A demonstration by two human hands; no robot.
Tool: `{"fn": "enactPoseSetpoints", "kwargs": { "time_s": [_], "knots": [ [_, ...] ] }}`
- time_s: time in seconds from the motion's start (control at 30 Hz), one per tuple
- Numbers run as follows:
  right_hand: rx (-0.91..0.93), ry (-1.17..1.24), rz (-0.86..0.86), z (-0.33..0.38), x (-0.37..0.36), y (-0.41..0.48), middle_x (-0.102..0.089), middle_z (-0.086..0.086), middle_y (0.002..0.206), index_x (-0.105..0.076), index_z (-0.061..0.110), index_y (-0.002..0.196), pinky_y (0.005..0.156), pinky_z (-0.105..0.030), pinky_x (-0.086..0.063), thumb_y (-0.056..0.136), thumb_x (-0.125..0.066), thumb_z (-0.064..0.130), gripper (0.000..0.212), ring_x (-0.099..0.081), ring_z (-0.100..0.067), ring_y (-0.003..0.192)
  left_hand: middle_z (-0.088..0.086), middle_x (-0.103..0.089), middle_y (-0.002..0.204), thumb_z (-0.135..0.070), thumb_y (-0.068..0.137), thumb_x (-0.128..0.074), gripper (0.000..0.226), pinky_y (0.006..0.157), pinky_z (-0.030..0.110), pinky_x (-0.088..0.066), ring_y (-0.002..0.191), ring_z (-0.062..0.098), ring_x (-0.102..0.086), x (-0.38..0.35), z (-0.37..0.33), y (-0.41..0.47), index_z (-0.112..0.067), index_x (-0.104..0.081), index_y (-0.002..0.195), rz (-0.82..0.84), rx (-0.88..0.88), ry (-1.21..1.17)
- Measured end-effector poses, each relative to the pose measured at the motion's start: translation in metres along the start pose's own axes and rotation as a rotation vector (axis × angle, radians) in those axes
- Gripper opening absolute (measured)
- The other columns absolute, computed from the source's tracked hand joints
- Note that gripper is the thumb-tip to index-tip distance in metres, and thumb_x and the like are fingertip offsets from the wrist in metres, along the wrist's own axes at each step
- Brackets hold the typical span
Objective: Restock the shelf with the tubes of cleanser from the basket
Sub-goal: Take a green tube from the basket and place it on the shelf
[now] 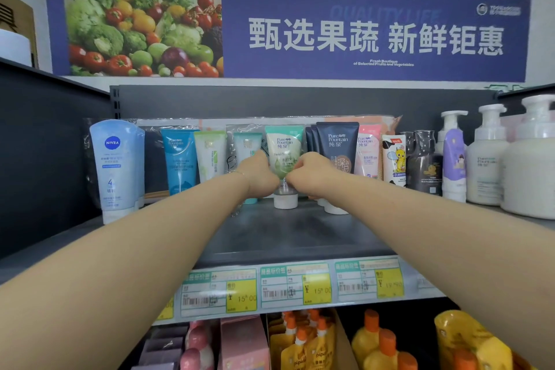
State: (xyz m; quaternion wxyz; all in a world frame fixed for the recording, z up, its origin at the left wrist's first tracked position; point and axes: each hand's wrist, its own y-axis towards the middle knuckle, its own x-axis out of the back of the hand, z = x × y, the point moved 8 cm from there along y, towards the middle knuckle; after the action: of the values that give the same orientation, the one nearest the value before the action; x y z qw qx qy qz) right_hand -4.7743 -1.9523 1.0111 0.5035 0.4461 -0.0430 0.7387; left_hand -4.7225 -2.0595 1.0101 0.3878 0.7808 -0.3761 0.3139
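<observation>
Here, 1 cleanser tube [283, 150] is held cap-down in the back row of the shelf [288, 231].
The left grip [261, 173] and right grip [309, 171] pinch it low on its body from either side, between a wrapped teal tube [247, 144] and a navy tube [338, 144]. Bare shelf runs forward from the row to the front edge with its price tags [295, 285]. The grips hide the tube's lower print; fingertips are hard to make out.

Thin bracelet [239, 173] by left hand [261, 177]; forearms bare.
</observation>
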Motion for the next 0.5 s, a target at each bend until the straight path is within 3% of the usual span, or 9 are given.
{"fn": "enactPoseSetpoints", "kwargs": {
  "time_s": [0.07, 0.2, 0.37, 0.43, 0.5],
  "knots": [
    [0.064, -0.107, 0.033, 0.004, 0.0, -0.005, -0.059, -0.005, 0.083, -0.065, 0.006, 0.094, 0.054, -0.023, -0.042, 0.083, -0.055, 0.011, 0.015, -0.055, -0.02, 0.073, 0.012, -0.055, 0.12, -0.013, 0.089, -0.053, 0.035, 0.085, 0.033, -0.045, 0.107, 0.027, -0.052, 0.002, -0.005, -0.003, -0.007, -0.046, 0.123, -0.033, -0.06, 0.147],
    [0.19, -0.318, 0.059, 0.012, -0.003, -0.019, -0.065, -0.008, 0.101, -0.067, 0.01, 0.098, 0.069, -0.028, -0.049, 0.085, -0.055, 0.018, 0.02, -0.061, -0.024, 0.086, 0.011, -0.056, 0.12, -0.015, 0.086, -0.054, 0.031, 0.091, 0.038, -0.048, 0.105, 0.028, -0.054, -0.002, -0.012, -0.009, -0.008, -0.051, 0.116, -0.005, -0.136, 0.286],
    [0.306, -0.525, 0.064, 0.026, 0.001, -0.044, -0.058, -0.005, 0.097, -0.054, 0.02, 0.09, 0.069, -0.029, -0.041, 0.088, -0.053, 0.023, 0.004, -0.051, -0.026, 0.081, 0.009, -0.054, 0.118, -0.017, 0.087, -0.051, 0.027, 0.087, 0.038, -0.048, 0.104, 0.027, -0.054, -0.001, -0.02, -0.022, -0.011, -0.053, 0.113, 0.001, -0.233, 0.45],
    [0.346, -0.631, 0.064, 0.032, 0.003, -0.056, -0.05, -0.001, 0.094, -0.056, 0.023, 0.101, 0.071, -0.03, -0.04, 0.089, -0.052, 0.024, 0.013, -0.047, -0.024, 0.083, 0.008, -0.055, 0.115, -0.017, 0.086, -0.049, 0.022, 0.086, 0.039, -0.049, 0.1, 0.027, -0.055, 0.0, -0.023, -0.03, -0.014, -0.053, 0.108, 0.002, -0.254, 0.501],
    [0.358, -0.676, 0.039, 0.035, 0.006, -0.062, -0.055, -0.003, 0.1, -0.058, 0.021, 0.107, 0.071, -0.031, -0.04, 0.089, -0.051, 0.024, 0.02, -0.049, -0.024, 0.084, 0.006, -0.056, 0.113, -0.018, 0.087, -0.049, 0.018, 0.086, 0.04, -0.05, 0.099, 0.027, -0.056, 0.003, -0.025, -0.038, -0.015, -0.053, 0.104, 0.005, -0.268, 0.542]
  ]
}}
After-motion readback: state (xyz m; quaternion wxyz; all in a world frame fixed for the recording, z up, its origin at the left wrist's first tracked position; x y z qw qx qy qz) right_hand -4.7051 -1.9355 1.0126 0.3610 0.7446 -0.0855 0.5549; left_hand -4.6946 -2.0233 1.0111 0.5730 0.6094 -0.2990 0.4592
